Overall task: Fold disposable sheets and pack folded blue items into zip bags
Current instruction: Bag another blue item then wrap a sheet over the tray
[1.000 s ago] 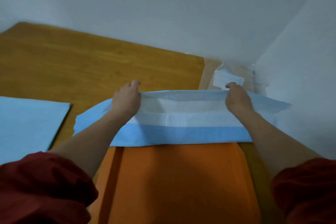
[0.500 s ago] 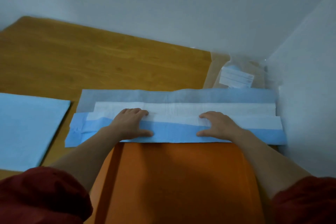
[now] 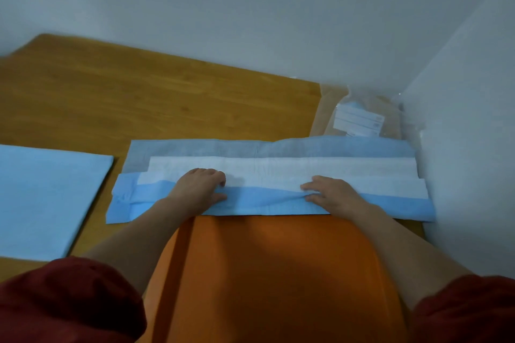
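A blue-and-white disposable sheet (image 3: 278, 167) lies folded into a long strip across the wooden table (image 3: 139, 108). My left hand (image 3: 199, 188) and my right hand (image 3: 333, 195) sit on its near blue edge, about a hand's width apart. Each hand pinches the blue layer between thumb and fingers, and the material wrinkles between them. Clear zip bags (image 3: 359, 120) with a white label lie in the back right corner, just beyond the sheet.
A flat blue sheet (image 3: 41, 198) lies on the table to the left. Orange material (image 3: 264, 273) covers the near side below the sheet. A white wall (image 3: 468, 147) stands close on the right, another behind the table.
Both hands brought the far edge of the sheet toward me and laid it down as a fold. They then pressed flat on the near blue edge and now pinch it.
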